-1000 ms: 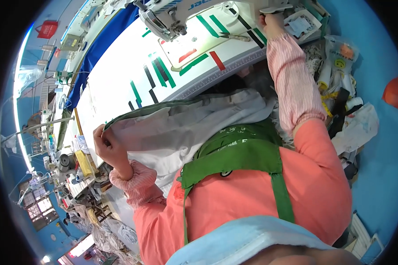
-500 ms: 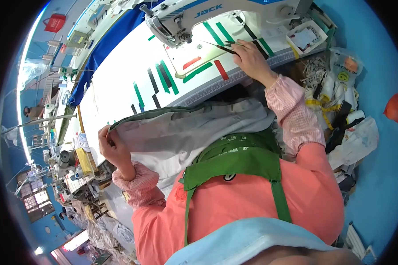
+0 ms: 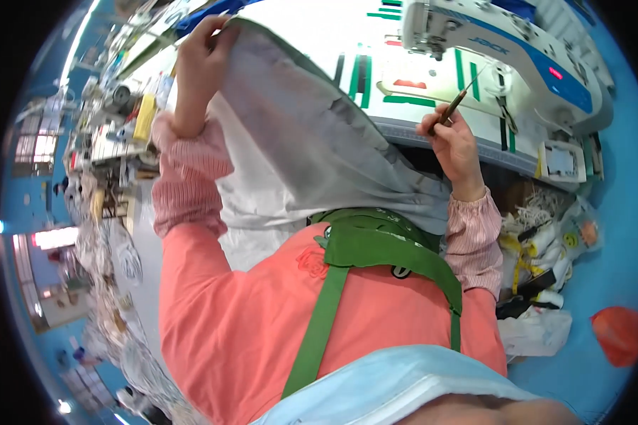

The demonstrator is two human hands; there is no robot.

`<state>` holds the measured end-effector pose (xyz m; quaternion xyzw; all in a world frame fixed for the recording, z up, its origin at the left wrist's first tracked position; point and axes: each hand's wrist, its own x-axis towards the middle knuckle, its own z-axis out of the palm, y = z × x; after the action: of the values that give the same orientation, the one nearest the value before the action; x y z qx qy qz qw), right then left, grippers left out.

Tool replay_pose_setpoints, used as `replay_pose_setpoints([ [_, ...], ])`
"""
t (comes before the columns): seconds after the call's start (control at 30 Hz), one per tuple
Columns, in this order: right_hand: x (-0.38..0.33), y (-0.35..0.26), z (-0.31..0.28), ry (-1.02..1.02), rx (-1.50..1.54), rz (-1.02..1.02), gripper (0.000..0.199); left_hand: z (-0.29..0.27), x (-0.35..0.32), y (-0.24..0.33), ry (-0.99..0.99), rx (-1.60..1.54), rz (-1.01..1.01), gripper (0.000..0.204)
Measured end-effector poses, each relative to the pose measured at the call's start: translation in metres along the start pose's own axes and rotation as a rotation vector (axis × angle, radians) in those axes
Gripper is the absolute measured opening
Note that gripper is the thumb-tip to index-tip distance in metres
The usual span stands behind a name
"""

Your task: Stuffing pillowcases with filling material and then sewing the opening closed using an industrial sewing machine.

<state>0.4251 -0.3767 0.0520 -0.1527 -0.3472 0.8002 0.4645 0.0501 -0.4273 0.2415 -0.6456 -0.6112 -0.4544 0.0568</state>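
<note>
Left hand [image 3: 202, 64] pinches grey fabric [image 3: 283, 127] at its green-edged corner — now carried farther out, edge extended along the worktop [image 3: 319, 21]; right hand [image 3: 456, 147], drawn back, grips an awl-like tool [image 3: 454, 107].

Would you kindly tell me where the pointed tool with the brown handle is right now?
In the head view, the pointed tool is right of centre, gripped in the right hand, below the sewing machine in the picture.

Lettering [image 3: 490, 47] stands on the white sewing machine [image 3: 521, 67], small print [image 3: 393, 217] on the green apron [image 3: 383, 249].
</note>
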Motion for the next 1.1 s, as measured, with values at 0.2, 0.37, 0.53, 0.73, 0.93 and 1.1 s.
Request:
replay_pose_setpoints([
  [0.2,0.038,0.005,0.053,-0.189,-0.229,-0.107,0.015,-0.013,-0.006,0.018,-0.038,-0.018,-0.168,0.006],
  [0.37,0.052,0.013,0.119,-0.214,-0.168,-0.077,0.013,-0.013,-0.008,0.023,-0.001,-0.063,-0.179,0.005],
  [0.53,0.051,0.012,0.132,-0.263,-0.133,0.051,0.020,-0.020,-0.012,-0.023,0.097,-0.137,-0.076,0.019],
  [0.73,0.052,0.027,0.147,-0.224,-0.866,-0.389,0.022,-0.019,-0.010,-0.026,0.138,-0.144,-0.041,0.020],
  [0.93,0.044,0.036,0.100,-0.245,-1.192,-0.335,0.023,-0.019,-0.009,-0.006,0.136,-0.306,-0.022,0.012],
  [1.1,0.003,0.046,0.039,-0.266,-1.152,-0.326,0.019,-0.022,-0.020,0.006,0.222,-0.369,0.056,0.011],
])
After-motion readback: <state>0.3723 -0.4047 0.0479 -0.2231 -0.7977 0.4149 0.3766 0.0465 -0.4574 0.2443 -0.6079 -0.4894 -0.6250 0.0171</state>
